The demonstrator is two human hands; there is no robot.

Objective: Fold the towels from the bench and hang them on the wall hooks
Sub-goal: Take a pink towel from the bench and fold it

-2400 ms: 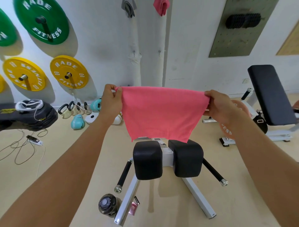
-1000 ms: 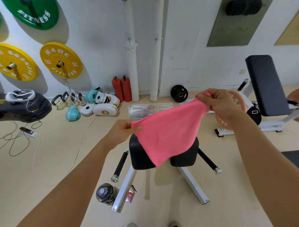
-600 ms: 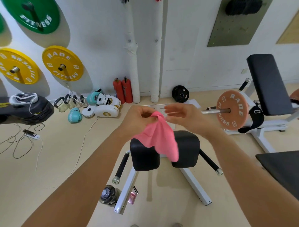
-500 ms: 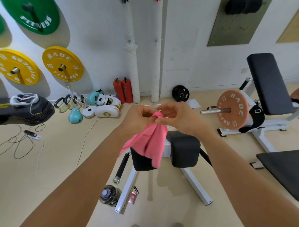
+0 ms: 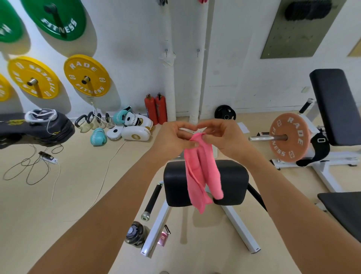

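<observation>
A pink towel [image 5: 201,172] hangs folded in half, its top corners pinched together between my left hand [image 5: 173,137] and my right hand [image 5: 224,137]. Both hands meet above the black padded bench [image 5: 175,187], and the towel drapes down in front of its pads. Two small wall hooks [image 5: 166,50] sit on the white wall behind, one beside each white pipe. At the top edge, a grey towel [image 5: 163,2] and a pink towel [image 5: 203,1] hang higher up, mostly cut off.
Yellow and green weight plates [image 5: 87,76] hang on the left wall. Boxing gloves and pads [image 5: 134,125], kettlebells and two red extinguishers [image 5: 156,109] line the floor. A barbell with an orange plate [image 5: 289,137] and another bench stand at right. A bottle [image 5: 134,234] sits by the bench foot.
My hands have come together from a wide spread, bringing the towel's two top corners to meet. The towel now hangs doubled and narrow instead of stretched flat.
</observation>
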